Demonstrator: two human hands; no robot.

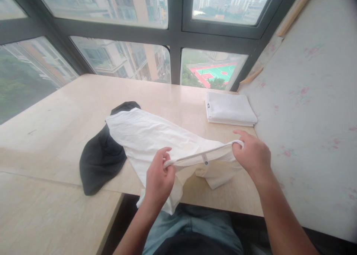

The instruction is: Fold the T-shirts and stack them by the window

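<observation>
A white shirt (158, 130) is stretched between my two hands at its neckline, where a small label shows on the inside. My left hand (160, 177) pinches one side of the collar, close to the front edge of the surface. On the other side of the collar, my right hand (252, 152) grips the fabric with thumb and fingers. The body of the shirt lies away toward the window and partly covers a black garment (102, 162). Some of the white cloth hangs over the front edge.
A folded white stack of cloth (231, 108) sits at the back right, near the papered wall (312, 110). The pale marbled surface (50, 136) runs back to grey-framed windows (175, 35). Its front edge has an inner corner on the left, by my legs.
</observation>
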